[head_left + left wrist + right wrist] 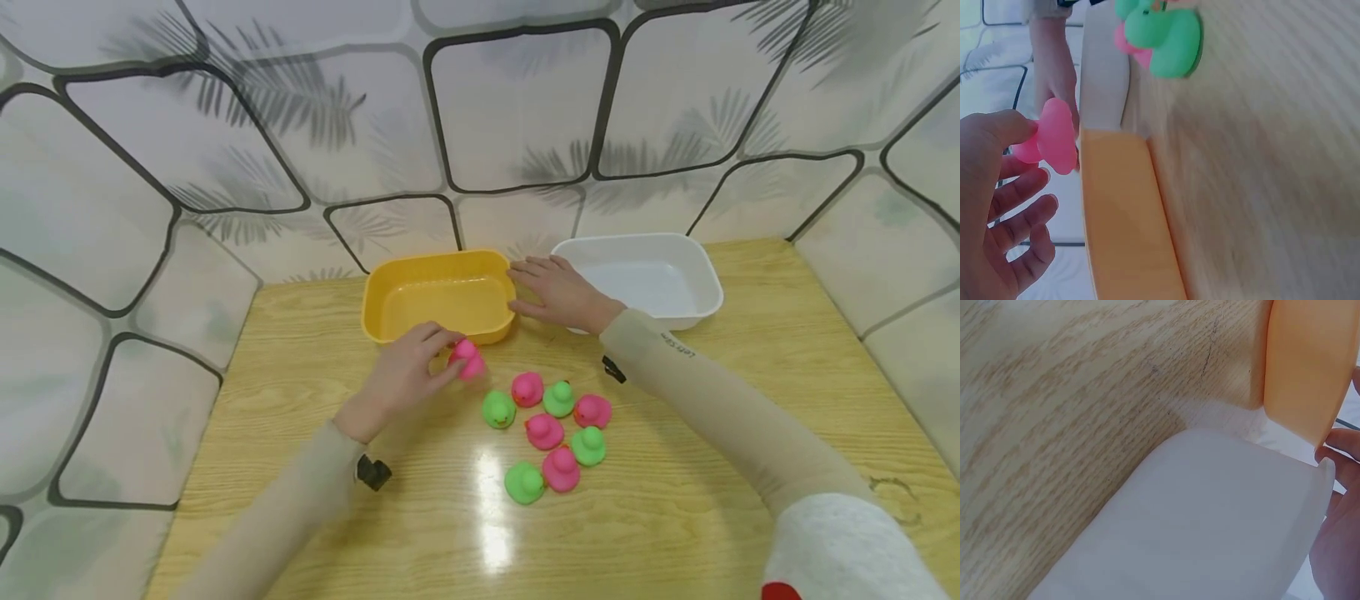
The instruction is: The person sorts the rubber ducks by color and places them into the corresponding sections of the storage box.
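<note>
My left hand [405, 375] pinches a pink rubber duck [467, 360] between thumb and index finger, just in front of the yellow tub [438, 333]. In the left wrist view the duck [1059, 137] is up beside the tub's wall [1125, 212], with the other fingers loosely bent away from it. My right hand [558, 293] reaches over the gap between the two tubs, its fairly straight fingers touching the yellow tub's right rim. More pink ducks [543, 431] and green ducks [588, 446] lie in a loose group on the table nearer to me.
The white tub [693, 312] stands at the back right, under my right wrist. Both tubs are near the patterned wall [525, 108] behind the wooden table [300, 375]. Dark wrist straps [372, 472] show below my forearms.
</note>
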{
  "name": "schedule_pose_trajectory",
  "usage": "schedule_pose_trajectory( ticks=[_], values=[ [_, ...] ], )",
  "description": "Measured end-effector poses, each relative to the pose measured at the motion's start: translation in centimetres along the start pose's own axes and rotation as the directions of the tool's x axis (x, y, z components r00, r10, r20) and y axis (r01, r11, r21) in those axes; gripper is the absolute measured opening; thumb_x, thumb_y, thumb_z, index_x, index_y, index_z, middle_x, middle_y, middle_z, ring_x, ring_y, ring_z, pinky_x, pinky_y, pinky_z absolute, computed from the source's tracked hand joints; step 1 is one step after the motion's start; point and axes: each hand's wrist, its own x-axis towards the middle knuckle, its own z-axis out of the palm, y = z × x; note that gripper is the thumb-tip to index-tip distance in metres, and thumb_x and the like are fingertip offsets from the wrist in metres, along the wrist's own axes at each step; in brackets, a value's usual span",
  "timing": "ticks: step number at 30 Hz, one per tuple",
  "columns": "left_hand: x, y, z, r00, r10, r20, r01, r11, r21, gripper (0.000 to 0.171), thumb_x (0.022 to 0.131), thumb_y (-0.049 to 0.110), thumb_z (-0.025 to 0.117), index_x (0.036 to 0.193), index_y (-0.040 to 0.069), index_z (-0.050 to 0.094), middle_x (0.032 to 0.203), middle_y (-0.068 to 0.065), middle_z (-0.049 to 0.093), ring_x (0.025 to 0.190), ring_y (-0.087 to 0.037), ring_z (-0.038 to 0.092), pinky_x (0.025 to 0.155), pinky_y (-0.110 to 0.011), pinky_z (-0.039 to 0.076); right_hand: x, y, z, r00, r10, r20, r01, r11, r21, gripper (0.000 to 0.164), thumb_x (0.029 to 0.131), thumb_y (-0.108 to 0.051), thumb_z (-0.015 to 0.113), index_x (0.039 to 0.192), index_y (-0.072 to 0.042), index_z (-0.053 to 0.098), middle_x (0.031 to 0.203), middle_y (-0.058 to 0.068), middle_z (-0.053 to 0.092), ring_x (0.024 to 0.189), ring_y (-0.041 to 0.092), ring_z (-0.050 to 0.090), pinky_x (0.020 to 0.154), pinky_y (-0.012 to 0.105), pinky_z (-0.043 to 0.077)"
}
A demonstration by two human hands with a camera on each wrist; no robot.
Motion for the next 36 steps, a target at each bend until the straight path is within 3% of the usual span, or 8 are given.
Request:
schedule_pose_trajectory(
  ticks=[8,16,26,36],
  values=[
    [1.0,-2.0,-1.0,0.996,-0.093,-0.003,0.093,0.995,-0.02,0.031,0.095,0.022,0.078,0.119,0.004,0.073,0.107,-0.01,0.069,0.09,-0.026,0.066,0.076,-0.039,0.057,-0.5,-0.5,0.0,0.997,-0.071,-0.037,0.072,0.997,0.018,0.065,0.105,-0.043,0.06,0.152,0.001,0.048,0.16,0.02,0.044,0.148,0.038,0.039,0.124,0.06,0.018],
    [1.6,-3.8,-1.4,0.985,-0.175,0.008,0.175,0.985,0.001,0.034,0.097,0.027,0.074,0.123,0.005,0.071,0.109,-0.01,0.068,0.088,-0.024,0.062,0.069,-0.038,0.053,0.0,-0.5,0.5,0.99,-0.123,-0.07,0.125,0.992,0.021,0.062,0.103,-0.04,0.064,0.146,0.004,0.055,0.153,0.022,0.051,0.142,0.039,0.045,0.123,0.051,0.027],
    [1.6,-5.5,-1.1,0.974,-0.227,-0.026,0.227,0.974,-0.011,0.033,0.097,0.027,0.074,0.124,0.006,0.072,0.11,-0.01,0.069,0.086,-0.025,0.063,0.068,-0.04,0.053,-0.2,-0.9,1.0,0.996,-0.073,-0.051,0.076,0.994,0.077,0.069,0.105,-0.041,0.062,0.152,0.007,0.046,0.158,0.024,0.043,0.146,0.04,0.041,0.122,0.05,0.031],
    [1.3,-6.1,-0.9,0.961,-0.275,0.01,0.275,0.961,0.002,0.034,0.099,0.028,0.073,0.126,0.008,0.07,0.112,-0.01,0.069,0.089,-0.025,0.062,0.072,-0.041,0.053,-0.4,-1.8,0.8,0.999,-0.019,-0.043,0.023,0.996,0.089,0.065,0.106,-0.036,0.061,0.151,0.009,0.046,0.159,0.026,0.042,0.147,0.041,0.041,0.122,0.049,0.032]
  ],
)
